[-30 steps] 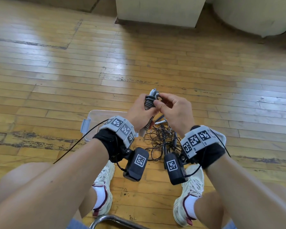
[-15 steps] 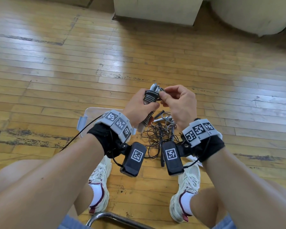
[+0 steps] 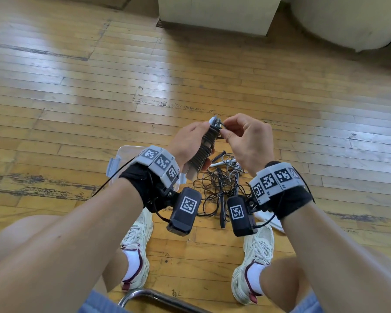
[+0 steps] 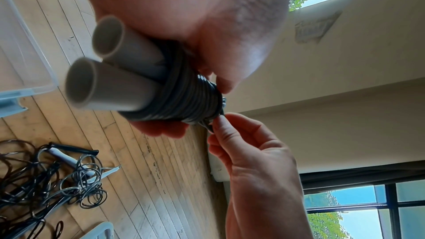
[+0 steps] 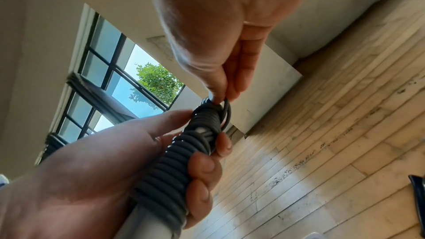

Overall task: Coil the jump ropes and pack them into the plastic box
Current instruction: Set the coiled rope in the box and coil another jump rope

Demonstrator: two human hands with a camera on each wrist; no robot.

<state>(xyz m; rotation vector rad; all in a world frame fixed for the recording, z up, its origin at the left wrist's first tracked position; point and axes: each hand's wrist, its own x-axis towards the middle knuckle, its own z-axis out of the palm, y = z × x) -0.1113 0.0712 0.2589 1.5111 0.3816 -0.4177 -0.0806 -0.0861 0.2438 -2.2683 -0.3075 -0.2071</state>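
My left hand (image 3: 191, 143) grips a jump rope (image 3: 203, 152) whose grey cord is wound tightly round its two grey handles (image 4: 110, 79). The wound bundle stands nearly upright above the floor. My right hand (image 3: 242, 136) pinches the last loop of cord (image 5: 226, 114) at the top end of the bundle, thumb and forefinger together. A tangle of other jump ropes (image 3: 221, 188) lies on the floor below my hands, dark and grey cords mixed. The clear plastic box (image 3: 127, 154) sits on the floor under my left wrist, mostly hidden by it.
Worn wooden floorboards (image 3: 99, 98) run all around. A pale cabinet base (image 3: 215, 14) and a rounded pale object (image 3: 348, 21) stand at the far side. My shoes (image 3: 136, 249) flank the tangle; a metal chair rail (image 3: 158, 299) crosses the bottom edge.
Both hands have risen slightly with the wound rope. My right fingers have shifted from the side of the coil to its top end, pinching the final loop there.
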